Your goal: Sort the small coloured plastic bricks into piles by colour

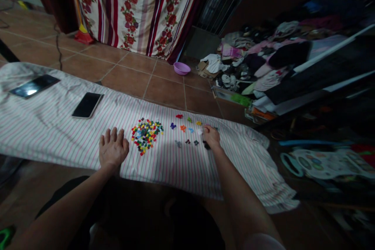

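Note:
A heap of small coloured pieces point(145, 134) lies on a striped cloth point(58, 125) spread over the floor. To its right, several single pieces point(186, 129) are set apart by colour. My left hand point(113, 147) rests flat on the cloth just left of the heap, fingers stretched out, holding nothing. My right hand point(211, 137) is at the right end of the separated pieces, fingers curled down onto the cloth in a pinch; what they hold is too small to name. A dark piece point(206, 146) lies right beside that hand.
Two phones lie on the cloth at left: a black one point(87, 105) and another point(34, 86) farther left. A purple bowl point(181, 68) sits on the tiled floor. Piled clothes point(263, 62) fill the right; a floral curtain point(137, 8) hangs behind. A toy point(325, 164) lies at right.

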The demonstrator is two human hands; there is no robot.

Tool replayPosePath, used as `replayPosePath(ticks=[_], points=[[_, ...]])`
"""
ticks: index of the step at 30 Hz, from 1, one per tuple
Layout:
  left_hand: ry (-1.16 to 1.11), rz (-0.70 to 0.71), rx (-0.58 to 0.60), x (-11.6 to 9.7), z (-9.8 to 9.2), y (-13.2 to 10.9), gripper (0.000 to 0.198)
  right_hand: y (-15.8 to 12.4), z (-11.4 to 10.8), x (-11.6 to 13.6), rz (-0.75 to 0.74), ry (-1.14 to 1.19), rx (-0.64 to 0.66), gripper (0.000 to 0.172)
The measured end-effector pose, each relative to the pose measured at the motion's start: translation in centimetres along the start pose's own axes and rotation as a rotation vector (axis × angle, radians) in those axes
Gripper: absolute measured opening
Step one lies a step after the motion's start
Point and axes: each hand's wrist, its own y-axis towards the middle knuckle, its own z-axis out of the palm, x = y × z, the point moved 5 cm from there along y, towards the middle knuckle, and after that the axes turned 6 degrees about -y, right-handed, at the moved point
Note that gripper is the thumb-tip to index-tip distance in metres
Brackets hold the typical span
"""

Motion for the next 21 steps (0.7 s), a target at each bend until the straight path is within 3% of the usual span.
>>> replayPosePath(ticks=[4,9,21], points=[[-0.023,-0.008,0.009,0.1,0.1,0.0,0.054,-0.4,-1.7,-0.8,0.1,0.064,-0.021,0.042],[-0.06,-0.008,0.01,0.1,0.0,0.1,0.055,-2.6,-2.2,0.7,0.052,0.218,-0.054,0.038],[-0.113,-0.011,0.01,0.1,-0.2,0.2,0.053,-11.9,1.4,13.8,-0.376,0.417,0.161,0.027]])
